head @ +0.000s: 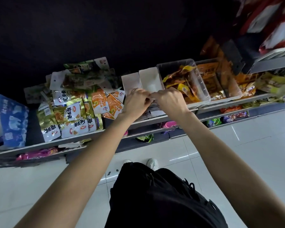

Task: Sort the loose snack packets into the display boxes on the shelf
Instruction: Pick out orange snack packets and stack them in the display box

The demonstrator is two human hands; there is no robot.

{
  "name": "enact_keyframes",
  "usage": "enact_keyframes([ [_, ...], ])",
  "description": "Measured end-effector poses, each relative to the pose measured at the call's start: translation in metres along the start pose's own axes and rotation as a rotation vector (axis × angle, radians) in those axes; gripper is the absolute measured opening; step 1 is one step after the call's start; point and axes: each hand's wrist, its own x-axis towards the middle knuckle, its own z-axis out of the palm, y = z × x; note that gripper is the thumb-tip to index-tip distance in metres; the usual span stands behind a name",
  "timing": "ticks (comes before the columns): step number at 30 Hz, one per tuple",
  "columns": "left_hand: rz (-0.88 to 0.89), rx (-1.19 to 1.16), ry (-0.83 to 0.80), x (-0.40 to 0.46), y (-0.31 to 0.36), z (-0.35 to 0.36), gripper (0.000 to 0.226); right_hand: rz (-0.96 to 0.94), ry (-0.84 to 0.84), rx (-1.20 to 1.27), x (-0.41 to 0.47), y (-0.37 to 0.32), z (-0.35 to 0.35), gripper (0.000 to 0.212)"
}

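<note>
Scene: a shop shelf is seen from above, with both bare arms reaching over its front edge.
Left hand: fingers are curled inward, knuckles up; something small appears to be pinched at the fingertips, but what is held cannot be told.
Right hand: curled the same way, its fingertips meeting the left hand's at the front of the white display boxes.
Loose snack packets: heaped on the shelf just left of the hands, gold, white and orange.
Clear bins: to the right, already filled.
Advice: packets are best squared together, then slid upright into one box, labels kept facing forward.
Risk: slippery foil may fan out.
</note>
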Motion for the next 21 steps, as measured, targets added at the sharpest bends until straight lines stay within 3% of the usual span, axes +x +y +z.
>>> enact_keyframes([
  [4,0.007,-0.055,0.079,-0.013,0.000,-0.002,0.022,0.079,-0.182,0.237,-0.012,0.019,0.006,0.035],
  [6,-0.007,-0.015,0.005,-0.016,0.001,-0.004,0.025,0.065,-0.183,0.225,-0.013,0.022,0.012,0.032],
  [9,-0.047,0.098,-0.212,-0.017,0.001,-0.005,0.036,-0.027,-0.163,0.182,-0.009,0.022,0.027,0.044],
  [13,-0.039,0.027,-0.246,-0.025,0.003,-0.005,0.038,0.009,-0.180,0.131,-0.012,0.021,0.034,0.039],
  [17,-0.110,-0.155,-0.118,-0.044,0.001,-0.021,0.033,0.046,-0.017,0.272,-0.022,0.010,0.018,0.032],
  [19,-0.197,-0.314,0.068,-0.064,-0.001,-0.037,0.027,0.085,0.120,0.411,-0.026,-0.007,0.000,0.027],
  [21,-0.361,-0.669,0.304,-0.090,-0.008,-0.054,0.020,0.094,0.235,0.551,-0.028,-0.035,-0.013,0.025],
])
